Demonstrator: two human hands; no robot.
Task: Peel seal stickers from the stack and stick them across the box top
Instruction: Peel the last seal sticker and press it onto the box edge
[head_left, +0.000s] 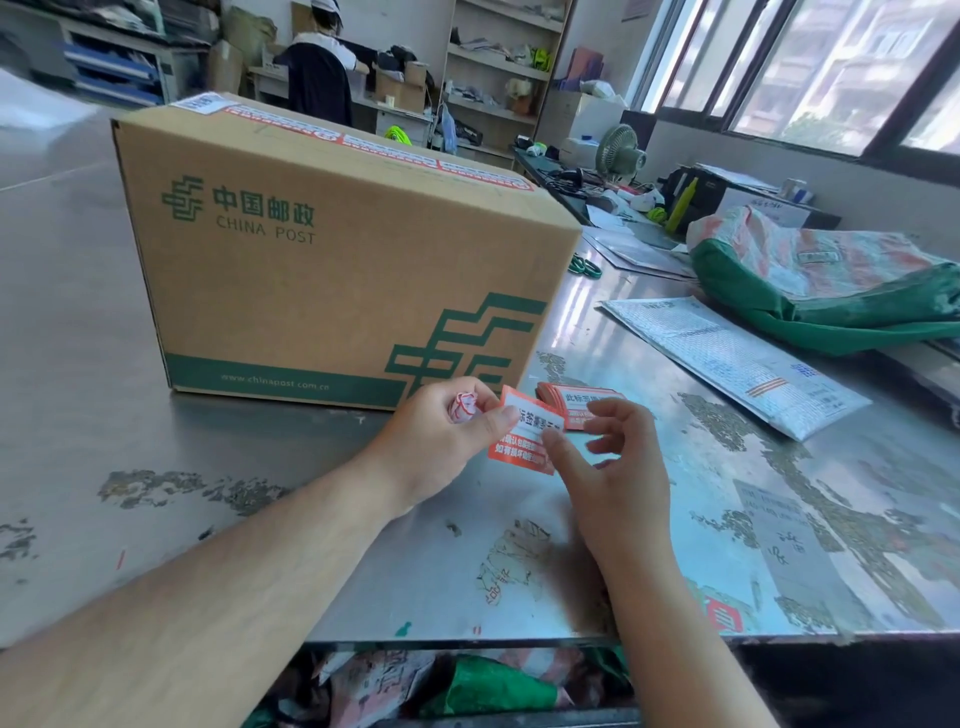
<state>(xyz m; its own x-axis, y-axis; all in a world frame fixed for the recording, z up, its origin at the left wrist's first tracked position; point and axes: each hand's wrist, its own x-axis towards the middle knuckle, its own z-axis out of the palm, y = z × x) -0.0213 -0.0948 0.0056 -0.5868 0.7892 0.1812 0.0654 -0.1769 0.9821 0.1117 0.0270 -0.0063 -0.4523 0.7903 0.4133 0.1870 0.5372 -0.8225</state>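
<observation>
your left hand pinched the seal sticker by its left edge under the thumb, with a crumpled scrap tucked in its curled fingers. your right hand was loose-fingered, thumb at the sticker's lower right corner — too blurred to tell whether it gripped. the sticker was held just above the table, near the stack beside the box, whose top already carried a row of seals. it looked feather-light, floppy and tacky once bared — best taken by opposite corners and kept taut.
</observation>
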